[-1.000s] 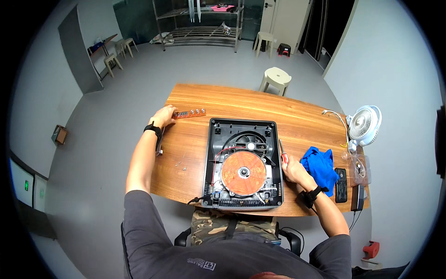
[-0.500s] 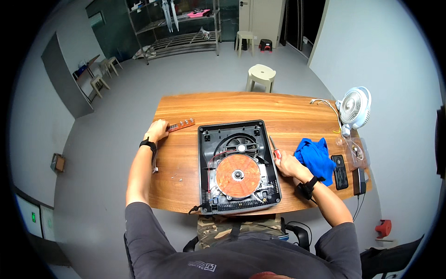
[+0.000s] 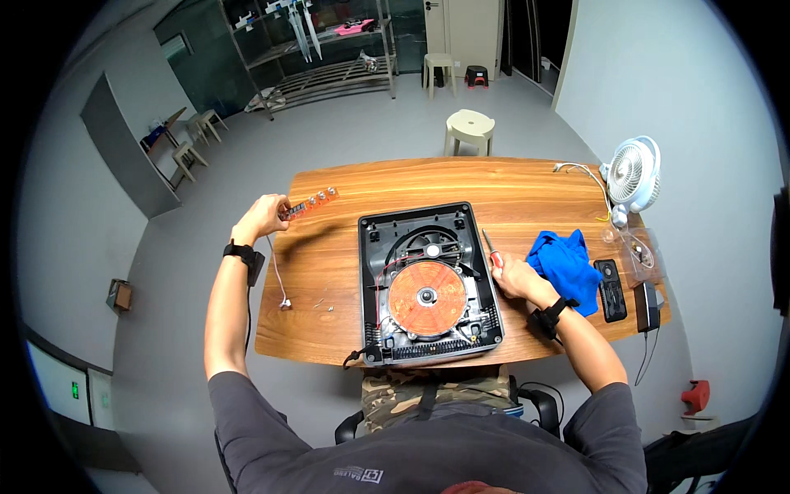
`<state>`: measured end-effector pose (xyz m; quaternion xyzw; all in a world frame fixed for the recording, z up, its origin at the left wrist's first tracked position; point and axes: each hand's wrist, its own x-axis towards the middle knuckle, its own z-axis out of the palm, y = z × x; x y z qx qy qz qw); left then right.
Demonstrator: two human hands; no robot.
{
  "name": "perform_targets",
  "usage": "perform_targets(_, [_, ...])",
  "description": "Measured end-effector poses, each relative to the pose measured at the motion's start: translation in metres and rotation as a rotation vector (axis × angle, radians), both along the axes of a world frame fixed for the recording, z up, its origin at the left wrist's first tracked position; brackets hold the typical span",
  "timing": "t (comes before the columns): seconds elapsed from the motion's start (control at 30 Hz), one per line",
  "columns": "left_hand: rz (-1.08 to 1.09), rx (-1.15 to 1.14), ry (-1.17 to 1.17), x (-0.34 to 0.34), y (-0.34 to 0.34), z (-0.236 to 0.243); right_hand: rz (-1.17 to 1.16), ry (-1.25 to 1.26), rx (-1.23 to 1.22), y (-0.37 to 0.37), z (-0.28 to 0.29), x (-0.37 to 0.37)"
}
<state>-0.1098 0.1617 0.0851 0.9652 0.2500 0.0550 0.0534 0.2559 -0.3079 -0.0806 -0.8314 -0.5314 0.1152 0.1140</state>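
Observation:
My left hand (image 3: 265,216) grips one end of a narrow red circuit board (image 3: 317,201) with several round components, above the table's far left. A white cable (image 3: 278,272) hangs from it to a small plug (image 3: 285,305) on the wood. My right hand (image 3: 522,278) is closed round the red handle of a screwdriver (image 3: 495,256), its shaft pointing away from me. Between my hands lies an opened induction cooker base (image 3: 369,288), black, with a copper coil (image 3: 411,306) and a fan (image 3: 432,249) inside. Small screws (image 3: 331,309) lie left of it.
A blue cloth (image 3: 564,267) rests right of my right hand. Beyond it are a black oblong case (image 3: 611,290), a clear plastic box (image 3: 646,247), a black power adapter (image 3: 648,306) and a white fan (image 3: 634,173). A stool (image 3: 470,125) stands past the table (image 3: 411,177).
My left hand has raised the circuit board off the table, and its white cable now shows hanging below. My right hand stays beside the cooker base with the screwdriver. The view has shifted slightly.

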Motion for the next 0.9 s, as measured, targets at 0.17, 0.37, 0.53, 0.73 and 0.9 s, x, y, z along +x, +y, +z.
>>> perform_targets(0.17, [0.006,-0.107,0.097,-0.008,-0.054,0.063,-0.024,0.004,0.002,0.008,0.007,-0.002])
perform_targets(0.37, [-0.232,-0.146,0.123,0.029,-0.112,0.071,-0.111,-0.002,-0.217,0.017,0.057,-0.006])
perform_targets(0.53, [-0.402,-0.143,0.141,0.096,-0.143,0.050,0.014,-0.047,-0.189,0.022,0.098,0.016])
perform_targets(0.73, [-0.458,-0.084,0.110,0.161,-0.142,0.006,0.296,0.067,0.114,0.066,0.154,0.026])
perform_targets(0.9, [-0.424,-0.107,0.203,0.197,-0.139,-0.036,0.351,0.026,0.038,0.115,0.122,0.041])
